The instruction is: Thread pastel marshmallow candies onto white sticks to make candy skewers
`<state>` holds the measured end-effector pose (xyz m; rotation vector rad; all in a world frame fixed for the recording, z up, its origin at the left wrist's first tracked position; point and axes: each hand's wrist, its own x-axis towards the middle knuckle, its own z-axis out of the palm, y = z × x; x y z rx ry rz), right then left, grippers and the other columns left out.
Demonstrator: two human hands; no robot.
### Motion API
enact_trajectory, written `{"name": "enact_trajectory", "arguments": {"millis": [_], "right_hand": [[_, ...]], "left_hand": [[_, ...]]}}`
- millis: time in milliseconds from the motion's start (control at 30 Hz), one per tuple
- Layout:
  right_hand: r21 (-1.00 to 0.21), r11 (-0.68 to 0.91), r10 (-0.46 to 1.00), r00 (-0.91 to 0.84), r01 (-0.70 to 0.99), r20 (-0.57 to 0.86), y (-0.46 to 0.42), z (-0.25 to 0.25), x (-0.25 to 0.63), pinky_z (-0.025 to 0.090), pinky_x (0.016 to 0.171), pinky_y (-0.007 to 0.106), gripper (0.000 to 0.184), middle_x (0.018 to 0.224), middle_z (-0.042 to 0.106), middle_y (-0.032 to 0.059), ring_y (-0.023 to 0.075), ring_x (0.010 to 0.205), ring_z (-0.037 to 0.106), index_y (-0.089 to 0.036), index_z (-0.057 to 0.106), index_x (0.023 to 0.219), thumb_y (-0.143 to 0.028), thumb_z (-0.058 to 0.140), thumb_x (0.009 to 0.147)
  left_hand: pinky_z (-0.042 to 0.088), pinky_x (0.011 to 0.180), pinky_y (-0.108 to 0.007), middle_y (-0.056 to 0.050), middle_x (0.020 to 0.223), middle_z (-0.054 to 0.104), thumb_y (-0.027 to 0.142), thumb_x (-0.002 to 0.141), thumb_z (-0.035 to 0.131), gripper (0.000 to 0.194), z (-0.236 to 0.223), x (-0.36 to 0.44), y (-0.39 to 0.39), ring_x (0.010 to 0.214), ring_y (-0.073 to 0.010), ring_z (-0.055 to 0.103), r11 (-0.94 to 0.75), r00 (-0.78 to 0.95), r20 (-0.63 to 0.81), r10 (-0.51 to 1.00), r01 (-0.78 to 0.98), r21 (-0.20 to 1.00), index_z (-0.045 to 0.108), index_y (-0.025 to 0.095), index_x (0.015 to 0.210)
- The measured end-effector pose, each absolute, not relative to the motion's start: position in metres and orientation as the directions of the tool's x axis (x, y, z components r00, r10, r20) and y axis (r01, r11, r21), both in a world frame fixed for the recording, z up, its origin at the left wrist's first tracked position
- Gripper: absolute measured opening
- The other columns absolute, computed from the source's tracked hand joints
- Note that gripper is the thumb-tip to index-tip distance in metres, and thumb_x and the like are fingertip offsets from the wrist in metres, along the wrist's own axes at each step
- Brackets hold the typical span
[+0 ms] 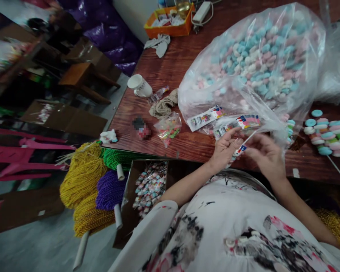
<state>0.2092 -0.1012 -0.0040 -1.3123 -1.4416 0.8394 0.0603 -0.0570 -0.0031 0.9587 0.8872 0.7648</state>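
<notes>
In the head view, right of centre, the left hand point(224, 152) is pinching a small printed wrapper point(240, 151) near the counter's point(166, 68) front edge; the right hand point(268, 156) is showing blurred, so I can't tell its grip. The wrapper is looking light, thin, slippery, likely best held by its rim. A bulging bag point(260, 53) is crowding the upper right; bare wood is showing upper centre.

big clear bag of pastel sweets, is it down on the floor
No, the big clear bag rests on the table, beyond the left hand.
</notes>
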Motion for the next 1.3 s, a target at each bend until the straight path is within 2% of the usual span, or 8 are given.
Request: {"name": "enact_trajectory", "arguments": {"millis": [133,567,700,800,1000,1100,1167,1300], "right_hand": [[-0.933,0.232,0.945,0.162,0.276,0.283,-0.109,-0.009,0.203,0.047,0.07,0.032,0.006,0.079,0.06,0.0016,0.0164,0.076,0.057,-0.022,0.063,0.079,-0.025,0.061,0.084],[-0.815,0.326,0.884,0.15,0.479,0.442,-0.102,-0.016,0.195,0.045,0.065,0.033,0.013,0.075,0.058,0.0023,0.017,0.071,0.056,-0.023,0.057,0.079,-0.016,0.049,0.086],[-0.489,0.503,0.737,-0.059,0.712,0.673,-0.104,-0.008,0.225,0.046,0.086,0.042,0.032,0.114,0.065,0.0069,0.0248,0.105,0.059,-0.031,0.063,0.11,-0.017,0.062,0.082],[-0.225,0.691,0.664,-0.48,0.687,0.574,-0.104,0.003,0.243,0.031,0.099,0.051,0.04,0.119,0.068,0.0017,0.0268,0.117,0.055,-0.037,0.061,0.119,-0.018,0.063,0.083],[-0.236,0.733,0.678,-0.657,0.638,0.33,-0.102,0.009,0.243,0.031,0.092,0.047,0.023,0.073,0.068,0.0,0.0161,0.078,0.058,-0.024,0.067,0.091,-0.014,0.047,0.089],[-0.225,0.634,0.772,-0.593,0.74,0.227,-0.102,0.003,0.237,0.032,0.086,0.044,0.02,0.067,0.064,0.0032,0.0171,0.071,0.054,-0.018,0.062,0.074,-0.01,0.047,0.084],[-0.288,0.546,0.836,-0.535,0.787,0.123,-0.102,-0.002,0.235,0.032,0.079,0.039,0.018,0.069,0.065,0.0044,0.0171,0.069,0.053,-0.018,0.06,0.071,-0.009,0.048,0.081],[-0.43,0.411,0.897,-0.441,0.804,0.035,-0.1,-0.006,0.236,0.031,0.068,0.033,0.019,0.068,0.066,0.0024,0.0157,0.069,0.056,-0.019,0.063,0.073,-0.017,0.05,0.087]], "left_hand": [[0.044,0.065,-0.019,0.004,0.074,0.059,0.055,0.083,0.062,0.067,-0.004,0.06,-0.067,0.068,-0.0075,0.054,0.289,0.49,-0.206,0.847,-0.1,0.952,0.046,0.02,0.138],[0.027,0.046,-0.017,0.004,0.065,0.047,0.067,0.074,0.064,0.053,0.005,0.038,-0.057,0.051,-0.0039,0.036,0.525,0.729,-0.393,0.56,0.055,0.849,0.05,0.016,0.078],[0.019,0.039,-0.016,0.003,0.064,0.052,0.068,0.072,0.065,0.054,0.002,0.041,-0.049,0.045,-0.0033,0.037,0.586,0.74,-0.454,0.497,0.1,0.804,0.05,0.016,0.078],[0.023,0.04,-0.017,0.003,0.064,0.05,0.064,0.067,0.071,0.053,-0.003,0.04,-0.047,0.047,-0.0039,0.041,0.546,0.841,-0.397,0.368,0.151,0.824,0.052,0.015,0.076],[0.032,0.048,-0.019,0.005,0.063,0.045,0.055,0.083,0.06,0.04,-0.005,0.033,-0.039,0.051,-0.0052,0.037,0.297,0.927,-0.367,0.077,0.33,0.896,0.049,0.016,0.079],[0.047,0.068,-0.026,-0.001,0.077,0.055,0.038,0.093,0.046,0.025,0.001,0.033,-0.044,0.07,-0.012,0.051,-0.168,0.905,-0.322,0.279,0.376,0.911,0.05,0.016,0.082],[0.048,0.085,-0.034,-0.007,0.092,0.059,0.026,0.094,0.04,0.018,0.005,0.035,-0.051,0.088,-0.0176,0.056,-0.502,0.869,-0.263,0.419,0.463,0.73,0.053,0.014,0.092],[0.048,0.091,-0.04,-0.011,0.096,0.059,0.022,0.094,0.033,0.023,0.006,0.039,-0.059,0.094,-0.021,0.058,-0.636,0.787,-0.207,0.581,0.597,0.489,0.055,0.013,0.095]]}}
